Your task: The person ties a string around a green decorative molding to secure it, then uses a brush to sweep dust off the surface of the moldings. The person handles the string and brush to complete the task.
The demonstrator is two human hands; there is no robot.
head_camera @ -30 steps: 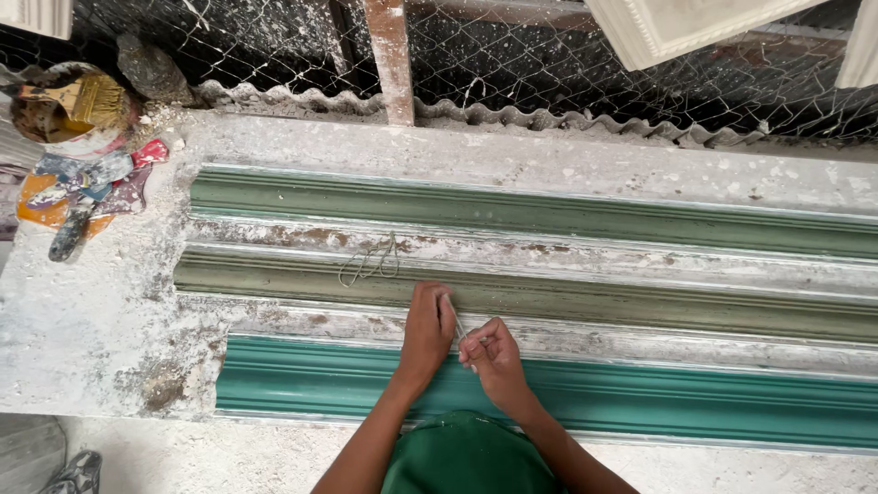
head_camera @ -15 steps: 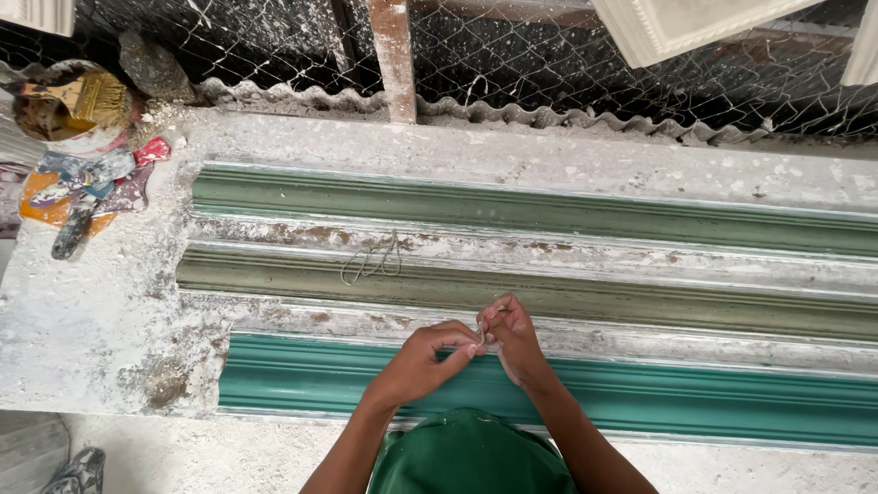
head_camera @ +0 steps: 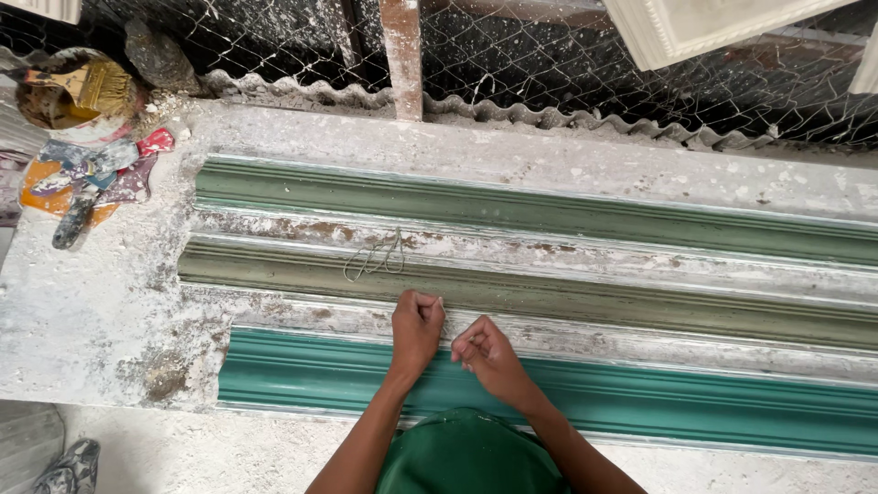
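My left hand is curled into a fist at the near edge of the olive mould strip. My right hand is just to its right with fingers pinched together, over the plaster-crusted ledge between the olive strip and the teal mould strip. I cannot make out whether either hand holds anything. A small bundle of thin bent wire lies on the olive strip's far edge, a short way beyond my left hand. A third, green mould strip runs along the far side.
The strips lie on a white plaster-spattered bench. At the far left are a pot with a brush, scrapers and rags. Wire mesh, corrugated sheet and a rusty post back the bench. A shoe shows lower left.
My left hand went from flat on the ledge to a fist. Both hands met and pinched together half a second ago, then drew slightly apart.
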